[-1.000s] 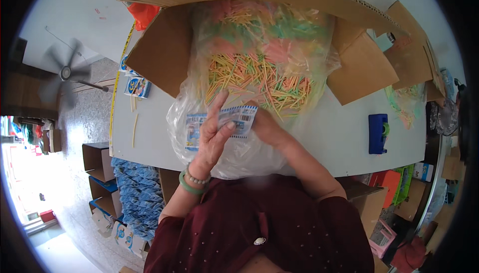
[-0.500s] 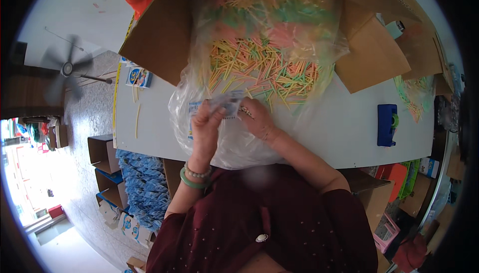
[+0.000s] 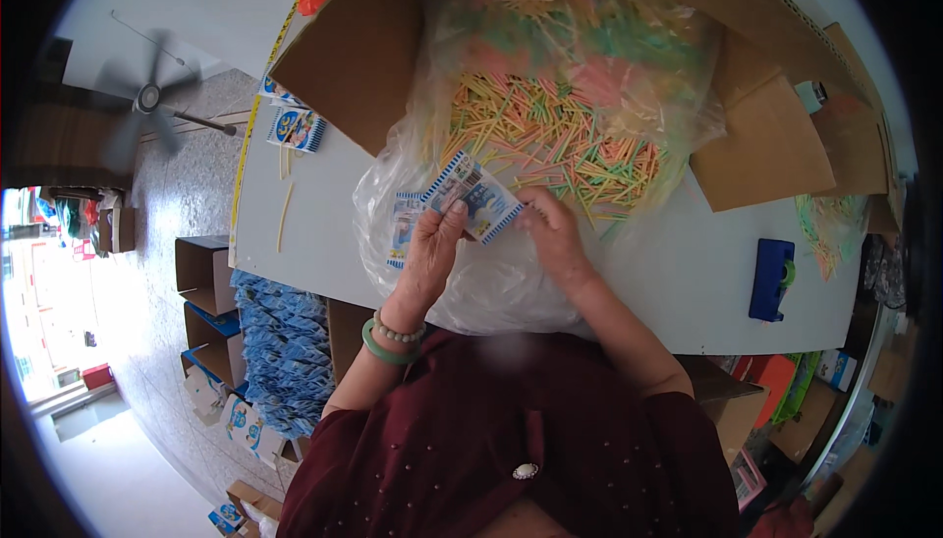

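A small blue-and-white printed packet is tilted between my hands above the clear plastic bag. My left hand, with a beaded bracelet and a green bangle at the wrist, pinches its lower left edge between thumb and fingers. At its right corner, the fingers of my right hand are curled closed against the packet. Whether sticks are inside it cannot be seen. Behind the left hand lies a similar packet. Just beyond the hands, many thin pink, yellow and green sticks are spread in the bag.
An open cardboard box surrounds the bag's far part. More packets and a few loose sticks lie at the table's left. A blue tape dispenser stands on the right. Below the left edge, a box holds many blue packets.
The packet has turned so its printed face shows flat. My right hand has shifted to its corner, and the sticks seen in those fingers earlier no longer show. The whole view has shifted slightly.
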A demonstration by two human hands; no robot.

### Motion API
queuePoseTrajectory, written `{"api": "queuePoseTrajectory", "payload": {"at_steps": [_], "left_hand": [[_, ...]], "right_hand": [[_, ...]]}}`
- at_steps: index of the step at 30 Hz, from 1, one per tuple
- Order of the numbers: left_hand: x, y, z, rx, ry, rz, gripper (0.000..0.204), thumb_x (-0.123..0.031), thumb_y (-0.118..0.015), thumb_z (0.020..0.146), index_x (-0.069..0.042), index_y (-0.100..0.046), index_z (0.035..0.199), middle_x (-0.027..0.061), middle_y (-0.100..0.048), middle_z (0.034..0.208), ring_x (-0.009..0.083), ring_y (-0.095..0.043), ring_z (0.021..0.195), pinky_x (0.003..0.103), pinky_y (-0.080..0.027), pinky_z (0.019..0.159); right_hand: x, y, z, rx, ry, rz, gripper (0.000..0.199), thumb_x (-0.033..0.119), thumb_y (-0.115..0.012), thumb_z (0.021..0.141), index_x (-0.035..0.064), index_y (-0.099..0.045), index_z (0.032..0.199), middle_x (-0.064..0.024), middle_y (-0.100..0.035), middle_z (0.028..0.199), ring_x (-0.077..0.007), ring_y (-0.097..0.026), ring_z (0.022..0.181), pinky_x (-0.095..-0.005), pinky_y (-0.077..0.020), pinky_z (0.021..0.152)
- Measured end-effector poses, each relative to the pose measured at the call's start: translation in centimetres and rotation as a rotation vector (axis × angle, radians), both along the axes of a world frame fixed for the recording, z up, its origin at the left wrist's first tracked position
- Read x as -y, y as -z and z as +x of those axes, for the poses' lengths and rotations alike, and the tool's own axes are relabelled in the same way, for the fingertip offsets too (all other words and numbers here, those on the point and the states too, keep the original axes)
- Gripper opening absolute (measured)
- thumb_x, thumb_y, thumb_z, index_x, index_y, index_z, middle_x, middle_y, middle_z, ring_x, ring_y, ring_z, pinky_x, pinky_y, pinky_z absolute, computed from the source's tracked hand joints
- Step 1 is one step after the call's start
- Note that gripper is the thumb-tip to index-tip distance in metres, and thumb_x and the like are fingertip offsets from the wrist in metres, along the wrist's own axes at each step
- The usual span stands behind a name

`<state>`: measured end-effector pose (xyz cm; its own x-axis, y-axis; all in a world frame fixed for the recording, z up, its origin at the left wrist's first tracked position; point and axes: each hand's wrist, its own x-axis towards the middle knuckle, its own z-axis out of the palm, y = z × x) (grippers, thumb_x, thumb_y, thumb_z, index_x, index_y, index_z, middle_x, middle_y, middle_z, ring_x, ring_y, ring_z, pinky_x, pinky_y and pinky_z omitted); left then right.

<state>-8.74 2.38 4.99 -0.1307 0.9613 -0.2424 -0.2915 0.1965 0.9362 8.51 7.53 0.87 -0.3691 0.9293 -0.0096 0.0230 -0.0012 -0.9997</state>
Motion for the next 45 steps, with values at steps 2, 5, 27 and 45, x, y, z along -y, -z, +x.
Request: {"api": "queuePoseTrajectory", "payload": {"at_steps": [2, 5, 27, 45], "left_hand": [[0.0, 1.5, -0.6, -0.016, -0.001, -0.025, 0.017, -0.013, -0.058, 0.093, -0.004, -0.067, 0.104, -0.0007, -0.067, 0.093, 0.0068, -0.058, 0.084, 0.024, -0.047, 0.075], [-0.3, 0.9, -0.4, -0.043, 0.02, -0.089, 0.012, -0.011, -0.061, 0.091, -0.004, -0.07, 0.096, -0.0017, -0.067, 0.086, 0.0067, -0.059, 0.078, 0.023, -0.047, 0.07], [-0.4, 2.2, -0.1, -0.256, 0.184, 0.131, 0.015, -0.004, -0.067, 0.084, -0.003, -0.059, 0.072, -0.0077, -0.051, 0.072, 0.0027, -0.044, 0.071, 0.021, -0.039, 0.065], [-0.3, -0.5, 1.4, -0.185, 0.161, 0.05, 0.015, 0.0, -0.072, 0.078, -0.003, -0.06, 0.07, -0.0056, -0.051, 0.068, 0.0028, -0.044, 0.064, 0.021, -0.038, 0.058]], "right_hand": [[-0.6, -1.4, 0.7, -0.046, -0.007, -0.042, 0.019, 0.003, -0.054, 0.088, 0.0008, -0.057, 0.106, -0.0024, -0.056, 0.083, -0.0121, -0.054, 0.074, -0.0272, -0.0461, 0.069], [-1.2, -4.6, 1.3, -0.039, -0.078, -0.094, 0.023, 0.004, -0.055, 0.088, 0.0005, -0.056, 0.111, -0.0023, -0.055, 0.082, -0.0105, -0.052, 0.072, -0.026, -0.0455, 0.067], [-1.3, -3.3, 0.6, 0.231, -0.209, 0.045, 0.019, 0.01, -0.061, 0.085, 0.0024, -0.055, 0.101, -0.0169, -0.058, 0.076, -0.0302, -0.061, 0.073, -0.037, -0.0466, 0.064], [-2.3, -7.4, -2.2, -0.403, 0.129, -0.005, 0.018, 0.022, -0.043, 0.1, 0.0045, -0.045, 0.098, -0.0115, -0.065, 0.079, -0.0206, -0.066, 0.078, -0.0327, -0.053, 0.066]]}}
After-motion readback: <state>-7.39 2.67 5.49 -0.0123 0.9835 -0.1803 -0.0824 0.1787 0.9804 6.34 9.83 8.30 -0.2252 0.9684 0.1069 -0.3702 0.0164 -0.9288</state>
